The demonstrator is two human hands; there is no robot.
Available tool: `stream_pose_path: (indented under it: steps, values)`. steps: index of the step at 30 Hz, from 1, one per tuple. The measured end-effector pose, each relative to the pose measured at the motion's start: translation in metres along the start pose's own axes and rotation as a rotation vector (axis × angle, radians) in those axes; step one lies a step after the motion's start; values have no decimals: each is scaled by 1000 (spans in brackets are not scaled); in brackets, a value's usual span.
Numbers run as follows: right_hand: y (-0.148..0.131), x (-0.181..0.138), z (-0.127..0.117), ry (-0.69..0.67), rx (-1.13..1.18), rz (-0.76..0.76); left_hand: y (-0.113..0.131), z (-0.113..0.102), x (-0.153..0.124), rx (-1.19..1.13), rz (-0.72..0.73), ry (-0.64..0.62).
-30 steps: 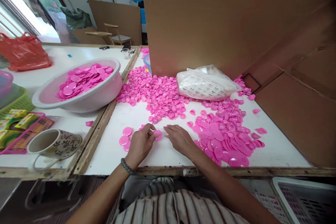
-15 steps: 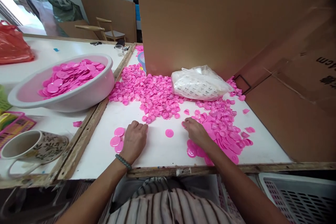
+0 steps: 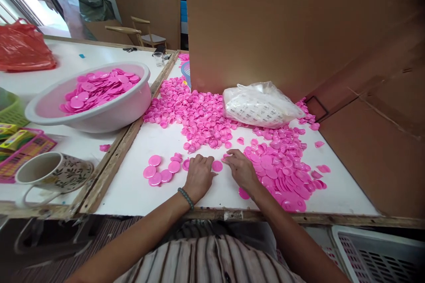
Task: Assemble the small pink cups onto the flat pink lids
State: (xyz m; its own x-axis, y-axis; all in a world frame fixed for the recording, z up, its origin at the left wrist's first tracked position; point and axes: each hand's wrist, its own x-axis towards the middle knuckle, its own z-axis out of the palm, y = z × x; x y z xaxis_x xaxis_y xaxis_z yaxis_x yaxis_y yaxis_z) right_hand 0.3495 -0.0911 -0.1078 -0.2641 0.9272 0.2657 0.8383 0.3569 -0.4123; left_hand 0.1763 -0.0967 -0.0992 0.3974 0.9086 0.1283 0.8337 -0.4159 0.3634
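A flat pink plastic disc (image 3: 217, 166) lies on the white tabletop between my two hands. My left hand (image 3: 199, 177), with a bead bracelet at the wrist, is at the disc's left edge, its fingers bent and thumb apart. Just right of the disc, my right hand (image 3: 243, 169) pinches a small pink plastic cap (image 3: 226, 157), partly hidden by the fingers. Left of my left hand, several pink round pieces (image 3: 166, 175) form a loose curve. Beside my right forearm spreads a heap of flat pink discs (image 3: 284, 181).
Small pink cup-shaped pieces (image 3: 206, 115) are piled farther back, beside a clear plastic bag (image 3: 262, 106). Cardboard (image 3: 265, 26) walls the back and right. At left are a basin (image 3: 126, 112) of pink discs, a mug (image 3: 71, 174) and a red bag (image 3: 25, 48).
My left hand has moved right to the middle disc, uncovering more pink pieces at the left. My right hand stays near the disc with its small piece. The view has shifted slightly.
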Motion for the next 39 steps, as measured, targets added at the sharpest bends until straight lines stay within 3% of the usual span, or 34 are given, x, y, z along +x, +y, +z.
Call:
stream_pose_path:
  steps: [6, 15, 18, 23, 26, 28, 34, 39]
  values:
    - [-14, -3, 13, -151, -93, -115, -5, 12, 8, -129, -83, 20]
    - [-19, -12, 18, -199, -345, -237, -6, 16, 8, -174, -63, 28]
    - [-17, -13, 20, -154, -332, -268, -6, 16, 7, -183, -60, 29]
    - [-13, -13, 21, 3, 34, -29, -9, 8, 4, -274, -17, 46]
    - [-16, -15, 17, -26, 249, 224, -10, 1, 3, -405, -37, 9]
    - [-18, -17, 12, -79, 252, 307, -9, -2, 5, -503, -89, -63]
    - [-11, -23, -7, -162, 166, 86, -9, 5, 18, -570, -267, -197]
    - [-3, -22, -10, -220, 202, 159, -5, 16, 21, -742, -306, -226]
